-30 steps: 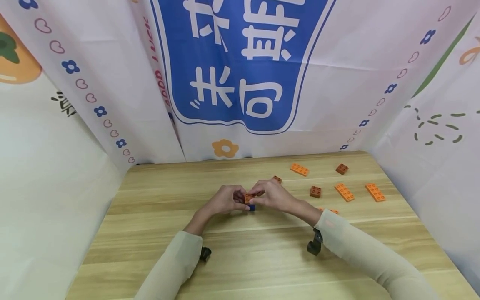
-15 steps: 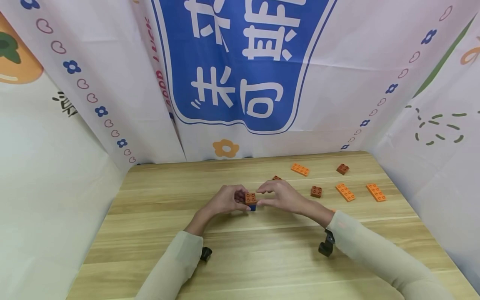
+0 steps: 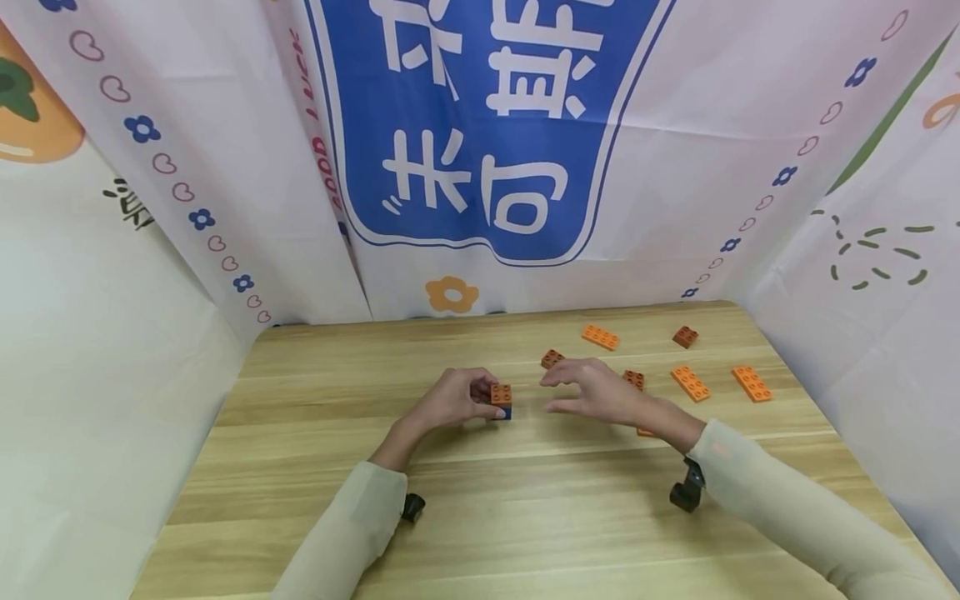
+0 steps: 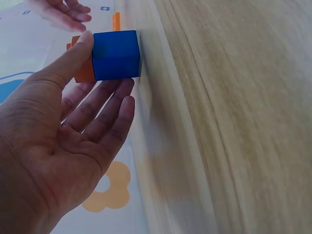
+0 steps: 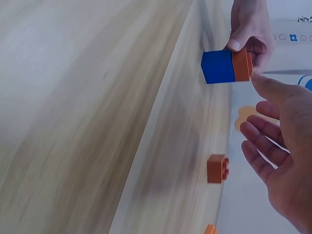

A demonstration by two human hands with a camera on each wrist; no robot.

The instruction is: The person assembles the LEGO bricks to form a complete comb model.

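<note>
Brick stack: one orange-brown brick on one blue brick; upright, between the left thumb and fingers.
Left hand: thumb and fingers pinching the stack, thumb on its near side at the seam.
Right hand: thumb and fingers spread, gap facing the stack, fingertips apart from it.
Near brown brick: just beyond the right fingertips.
Middle brown brick: behind the right hand, partly hidden.
Near orange brick: at the right wrist, mostly hidden.
Far orange brick: beyond the right knuckles.
Far brown brick: beyond and rightward of the right fingers.
Inner orange brick: rightward of the right fingers.
Outer orange brick: farthest rightward from them.
Wooden table: beneath both hands.
</note>
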